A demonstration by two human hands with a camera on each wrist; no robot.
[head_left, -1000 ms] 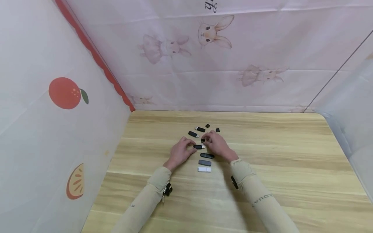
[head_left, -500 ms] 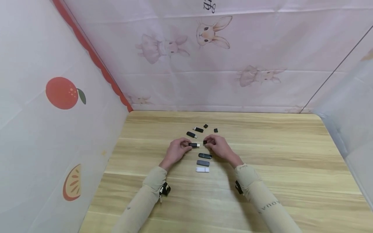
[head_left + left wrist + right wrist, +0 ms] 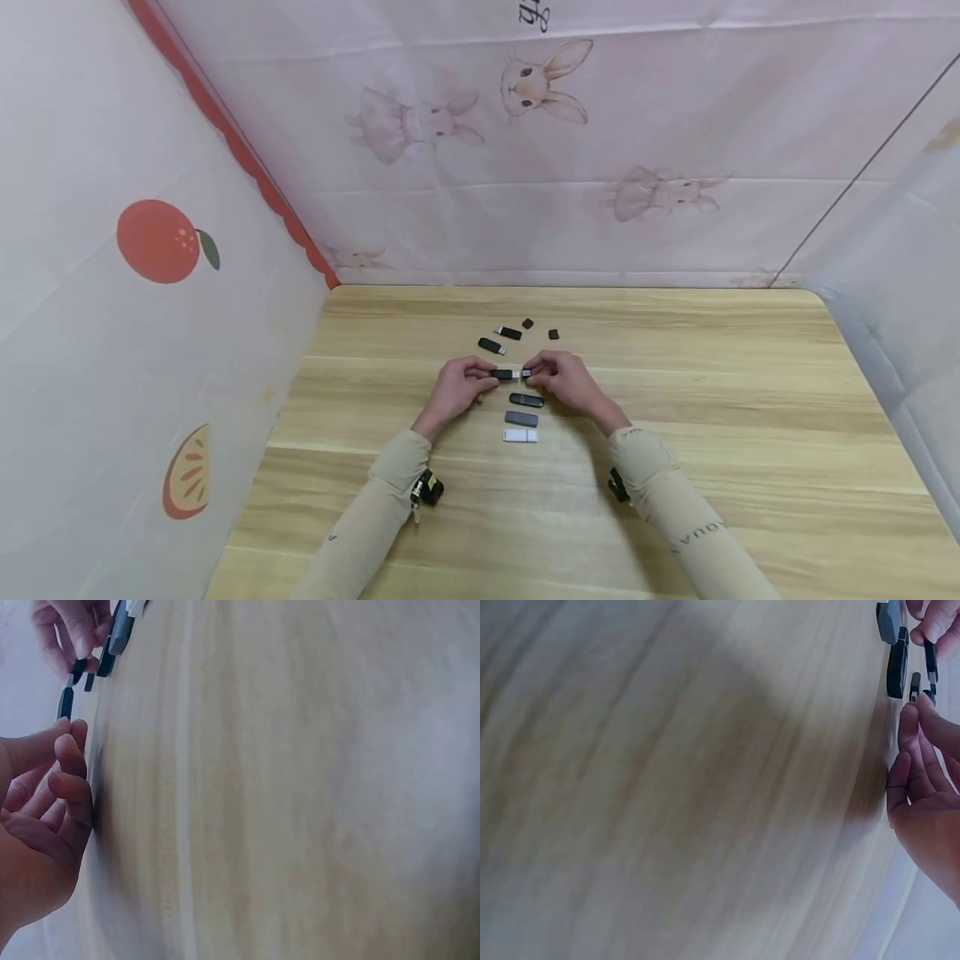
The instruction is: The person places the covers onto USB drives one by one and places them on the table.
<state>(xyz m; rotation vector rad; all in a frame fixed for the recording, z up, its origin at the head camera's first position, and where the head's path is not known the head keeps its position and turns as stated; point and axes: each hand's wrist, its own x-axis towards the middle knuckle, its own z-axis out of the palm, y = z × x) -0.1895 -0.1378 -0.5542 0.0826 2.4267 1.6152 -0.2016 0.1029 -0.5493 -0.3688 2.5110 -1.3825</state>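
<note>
Between thumb and fingertips the left hand (image 3: 456, 390) pinches the rear end of a black USB stick (image 3: 502, 375), its metal plug pointing right. The right hand (image 3: 566, 382) pinches a small black cap (image 3: 527, 372) close to that plug; whether they touch is unclear. In the left wrist view the stick (image 3: 65, 703) stands out past the left hand's (image 3: 45, 802) fingertips. The right wrist view shows the right hand (image 3: 930, 780) at the cap, most of which its fingertips hide. Just below the held stick lies a dark oval USB stick (image 3: 527, 401).
Nearer the person lie a grey stick (image 3: 521, 419) and a white stick (image 3: 520, 436). Beyond the hands are two black sticks with bare plugs (image 3: 490, 345) (image 3: 510, 333) and two loose black caps (image 3: 528, 323) (image 3: 553, 334). Patterned cloth (image 3: 465, 225) hangs behind the wooden table (image 3: 712, 400).
The left hand drew the stick leftward from the cap, then moved it slightly back right. The cap in the right hand has turned and now stands nearly in line with the plug. The view shifted slightly.
</note>
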